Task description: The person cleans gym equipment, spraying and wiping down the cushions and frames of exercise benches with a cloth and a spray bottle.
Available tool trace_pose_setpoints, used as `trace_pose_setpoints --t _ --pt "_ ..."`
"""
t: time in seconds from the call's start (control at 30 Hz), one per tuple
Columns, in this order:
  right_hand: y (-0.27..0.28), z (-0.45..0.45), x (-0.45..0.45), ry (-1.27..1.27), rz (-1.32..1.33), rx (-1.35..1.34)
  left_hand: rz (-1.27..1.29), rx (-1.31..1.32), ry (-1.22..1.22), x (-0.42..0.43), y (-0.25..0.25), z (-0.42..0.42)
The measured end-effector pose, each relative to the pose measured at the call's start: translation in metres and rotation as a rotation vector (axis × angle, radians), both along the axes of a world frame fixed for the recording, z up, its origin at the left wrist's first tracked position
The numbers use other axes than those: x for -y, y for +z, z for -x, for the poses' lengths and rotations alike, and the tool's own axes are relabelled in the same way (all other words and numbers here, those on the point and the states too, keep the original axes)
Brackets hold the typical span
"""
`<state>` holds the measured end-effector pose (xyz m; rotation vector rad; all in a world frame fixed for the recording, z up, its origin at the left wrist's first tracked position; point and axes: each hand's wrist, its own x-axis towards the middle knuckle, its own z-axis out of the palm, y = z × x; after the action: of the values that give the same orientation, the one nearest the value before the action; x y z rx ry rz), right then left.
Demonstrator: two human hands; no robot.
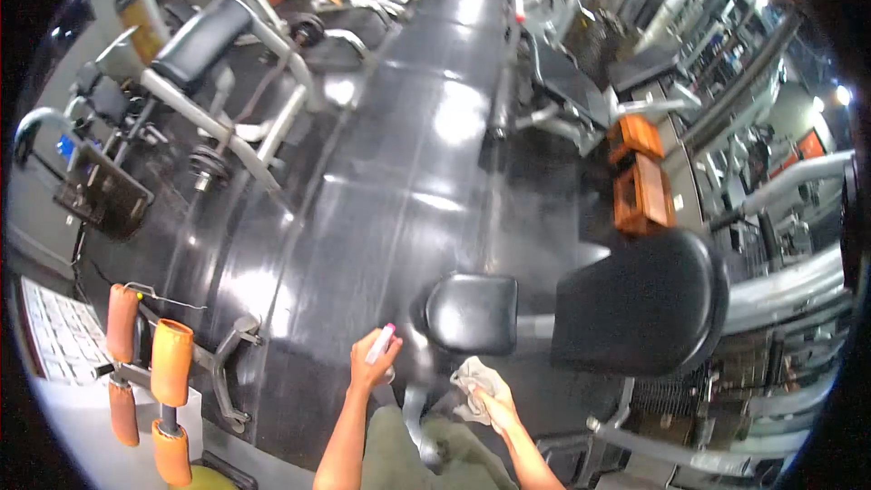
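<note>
My left hand (367,365) is closed around a small whitish bottle (380,346) with a pink top, held upright at a tilt; my fingers hide much of it. In my right hand (498,406) I grip a crumpled pale cloth (473,379), which hangs loosely out of my fingers. Just ahead of both hands is the small black padded seat (472,313) of a gym bench. Its larger black backrest pad (641,304) rises to the right. Neither hand visibly touches the pads.
Orange foam rollers (171,363) on a metal frame stand at my left. A padded machine with weight plates (209,165) is farther left. Wooden boxes (642,195) and another bench (570,82) line the right. Black shiny flooring (399,136) runs ahead between the machines.
</note>
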<state>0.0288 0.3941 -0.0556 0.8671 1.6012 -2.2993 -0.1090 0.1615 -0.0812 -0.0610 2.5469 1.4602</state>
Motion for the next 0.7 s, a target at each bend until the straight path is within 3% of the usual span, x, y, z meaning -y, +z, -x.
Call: trace_pose_setpoints --t 0.2,0.27,0.4,0.7 --pt "0.033 0.048 0.016 0.144 -0.041 -0.257 -0.106 -0.2 0.158 0.036 0.07 0.0" --pt "0.046 0.071 0.026 0.123 0.055 -0.226 -0.286 -0.176 0.259 0.047 0.087 0.007" --pt "0.073 0.122 0.061 0.134 0.118 -0.278 -0.35 -0.33 0.417 0.069 0.121 0.033" --pt "0.092 0.267 0.159 0.135 0.132 -0.404 -0.589 -0.317 0.538 0.167 0.16 0.113"
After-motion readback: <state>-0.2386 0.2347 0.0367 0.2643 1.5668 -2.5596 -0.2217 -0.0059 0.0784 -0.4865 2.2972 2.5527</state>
